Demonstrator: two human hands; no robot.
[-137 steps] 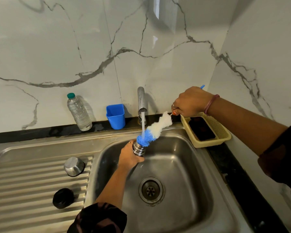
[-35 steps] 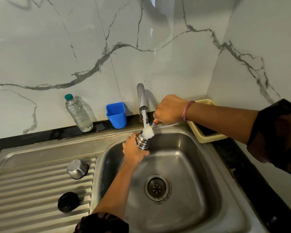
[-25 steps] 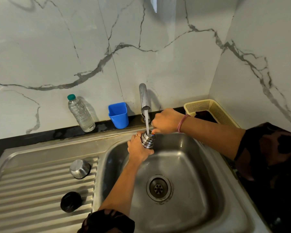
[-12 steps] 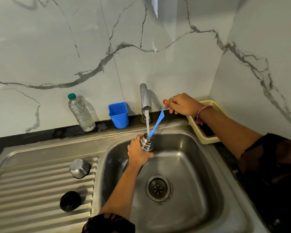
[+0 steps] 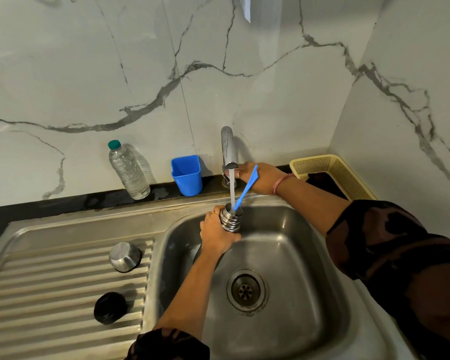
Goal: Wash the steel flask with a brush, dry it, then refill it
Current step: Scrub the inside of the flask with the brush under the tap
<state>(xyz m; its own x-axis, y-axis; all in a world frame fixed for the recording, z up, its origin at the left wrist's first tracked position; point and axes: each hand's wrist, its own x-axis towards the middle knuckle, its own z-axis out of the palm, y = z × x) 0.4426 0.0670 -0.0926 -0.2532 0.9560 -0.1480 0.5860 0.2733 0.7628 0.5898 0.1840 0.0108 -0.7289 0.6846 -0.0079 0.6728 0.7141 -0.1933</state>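
From the head camera, the left hand [image 5: 217,235] is wrapped around the steel flask [image 5: 231,220], holding it upright over the back of the sink [image 5: 309,320] bowl. Only the ribbed neck and open mouth of the flask show above the fingers; the body is hidden inside the grasp. A stream of water [image 5: 232,189] falls from the tap [image 5: 228,149] straight into the flask's mouth.

The brush [image 5: 246,188] stands in the flask with its head down inside, so only the blue handle sticks out, leaning up and to the right. Its upper end crosses in front of the right hand [image 5: 263,178], which reaches to the base of the tap at the sink's back edge. Whether that hand touches the handle, and how its fingers lie, I cannot tell.

On the ribbed draining board at the sink's left, a steel cup [image 5: 125,256] sits upside down near the bowl, with a black cap [image 5: 110,307] nearer the front edge. Along the black counter strip behind the sink stand a plastic water bottle [image 5: 128,171] and a blue cup [image 5: 187,175]. A yellow basket [image 5: 333,172] fills the back right corner.
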